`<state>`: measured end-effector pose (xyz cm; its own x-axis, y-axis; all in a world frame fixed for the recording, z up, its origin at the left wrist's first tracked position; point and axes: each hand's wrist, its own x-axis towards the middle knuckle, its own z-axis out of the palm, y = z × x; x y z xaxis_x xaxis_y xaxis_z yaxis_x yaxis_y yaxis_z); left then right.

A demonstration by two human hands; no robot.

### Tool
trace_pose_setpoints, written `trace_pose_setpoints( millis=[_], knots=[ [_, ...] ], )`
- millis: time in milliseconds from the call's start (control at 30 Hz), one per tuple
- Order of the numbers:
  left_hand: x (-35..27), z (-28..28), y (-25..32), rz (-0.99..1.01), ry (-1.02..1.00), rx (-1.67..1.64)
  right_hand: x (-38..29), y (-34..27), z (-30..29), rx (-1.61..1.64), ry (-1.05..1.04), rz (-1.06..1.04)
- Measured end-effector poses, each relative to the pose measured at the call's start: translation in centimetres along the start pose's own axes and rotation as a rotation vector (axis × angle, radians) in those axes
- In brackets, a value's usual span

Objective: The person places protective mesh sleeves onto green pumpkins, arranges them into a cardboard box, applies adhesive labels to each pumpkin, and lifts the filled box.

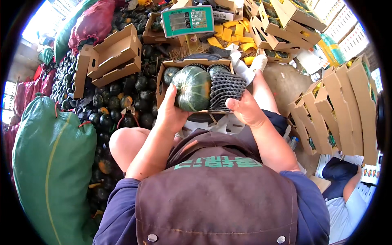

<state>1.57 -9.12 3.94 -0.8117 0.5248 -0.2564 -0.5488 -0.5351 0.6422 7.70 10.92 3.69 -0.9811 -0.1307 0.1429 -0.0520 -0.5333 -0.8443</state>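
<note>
My left hand [172, 111] grips a large dark green squash [193, 87] from its left and underside. Black foam netting [228, 88] spreads against the squash's right side, and my right hand [247, 107] holds that netting by its right end. How far the netting reaches around the squash, I cannot tell. Directly below both hands is an open cardboard box [160, 88], with a smaller green squash [170, 74] in its back left corner. Beyond the box stands a scale's teal display panel [187, 21] with a keypad.
Many loose squashes [114, 104] cover the floor at left, with red-handled pruning shears [128, 113] on them. A full green mesh sack [52, 165] stands nearer. Nested empty cartons [114, 55] lie beyond. Yellow foam sleeves [227, 34] are scattered ahead. Packed cartons [337, 107] and another person [346, 205] are at right.
</note>
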Motion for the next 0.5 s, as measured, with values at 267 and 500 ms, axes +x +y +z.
trace_pose_setpoints(
  millis=[267,500],
  knots=[
    [0.0,-0.3,-0.8,0.507,0.06,0.91,-1.1,-0.4,1.9,-0.059,-0.071,0.052],
    [1.0,-0.1,-1.5,0.042,-0.288,-0.06,-0.8,-6.3,5.2,-0.6,-0.266,0.045]
  ],
)
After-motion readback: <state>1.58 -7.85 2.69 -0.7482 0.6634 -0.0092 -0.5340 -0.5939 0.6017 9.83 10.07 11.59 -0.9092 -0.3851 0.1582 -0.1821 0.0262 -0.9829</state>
